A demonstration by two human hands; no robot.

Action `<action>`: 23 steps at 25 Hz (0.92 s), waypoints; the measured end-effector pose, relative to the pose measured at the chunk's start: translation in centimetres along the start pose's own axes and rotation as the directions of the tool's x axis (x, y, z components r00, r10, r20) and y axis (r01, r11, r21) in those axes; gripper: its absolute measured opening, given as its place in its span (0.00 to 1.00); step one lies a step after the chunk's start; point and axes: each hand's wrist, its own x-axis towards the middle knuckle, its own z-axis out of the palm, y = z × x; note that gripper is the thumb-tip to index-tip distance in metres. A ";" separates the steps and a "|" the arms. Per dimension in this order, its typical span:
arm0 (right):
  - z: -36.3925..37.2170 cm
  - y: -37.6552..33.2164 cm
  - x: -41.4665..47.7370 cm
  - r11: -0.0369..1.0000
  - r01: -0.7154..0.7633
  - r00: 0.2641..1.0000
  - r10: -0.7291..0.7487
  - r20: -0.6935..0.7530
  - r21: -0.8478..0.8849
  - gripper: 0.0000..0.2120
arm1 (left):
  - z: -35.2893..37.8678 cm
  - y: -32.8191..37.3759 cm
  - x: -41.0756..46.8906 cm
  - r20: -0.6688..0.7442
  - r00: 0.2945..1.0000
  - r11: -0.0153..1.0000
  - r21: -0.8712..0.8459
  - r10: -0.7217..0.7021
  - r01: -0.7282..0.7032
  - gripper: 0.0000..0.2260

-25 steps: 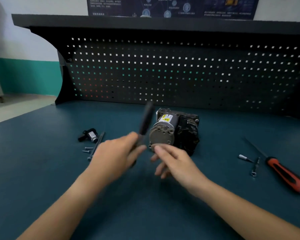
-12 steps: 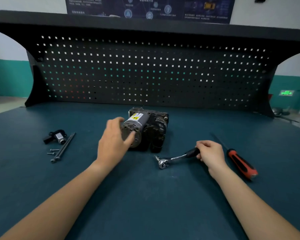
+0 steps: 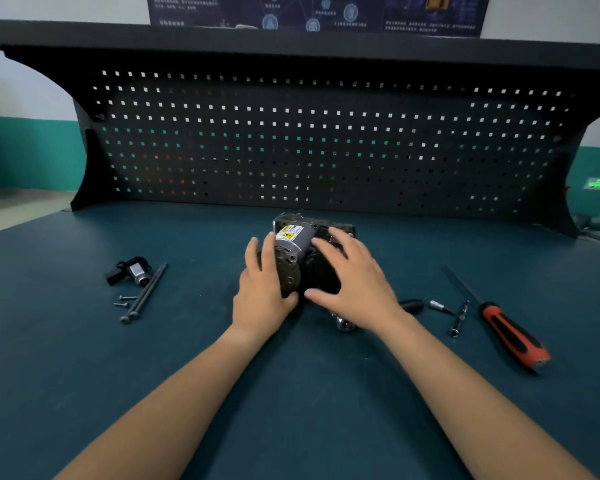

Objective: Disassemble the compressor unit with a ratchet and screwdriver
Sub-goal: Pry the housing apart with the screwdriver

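Compressor unit [image 3: 293, 258], tabletop [image 3: 84, 375] centre toward back edge, between both hands.
Left hand [image 3: 260, 296] grips round end, fingers together; right hand [image 3: 357, 282] rests on body, fingers spread. Ratchet [image 3: 411, 306], screwdriver [image 3: 513, 337] toward right edge.

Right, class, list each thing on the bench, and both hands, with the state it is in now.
compressor unit: on the bench, motor attached
left hand: grips its motor end
right hand: fingers spread, rests on its body
ratchet: lying, partly hidden under right wrist
screwdriver: lying free, untouched
long bolts: out, lying at left
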 end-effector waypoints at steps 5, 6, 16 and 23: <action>2.1 -1.4 0.6 0.976 0.012 0.999 -0.023 -0.047 -0.220 0.28 | 0.6 0.0 0.1 -0.013 1.000 0.999 0.041 0.010 -0.009 0.43; 2.3 -1.5 0.7 0.980 0.009 0.997 -0.024 -0.071 -0.200 0.27 | 0.6 -0.1 0.2 -0.015 1.000 0.999 0.047 0.018 -0.018 0.43; 2.5 -0.3 0.0 0.999 0.018 0.983 -0.013 -0.182 0.028 0.28 | -0.2 -0.2 0.4 -0.065 0.998 0.993 0.118 0.006 0.001 0.37; 3.0 -1.7 -0.1 0.997 0.072 0.951 -0.061 -0.302 0.025 0.27 | -0.5 0.3 0.6 -0.118 0.993 0.995 0.092 -0.029 0.040 0.32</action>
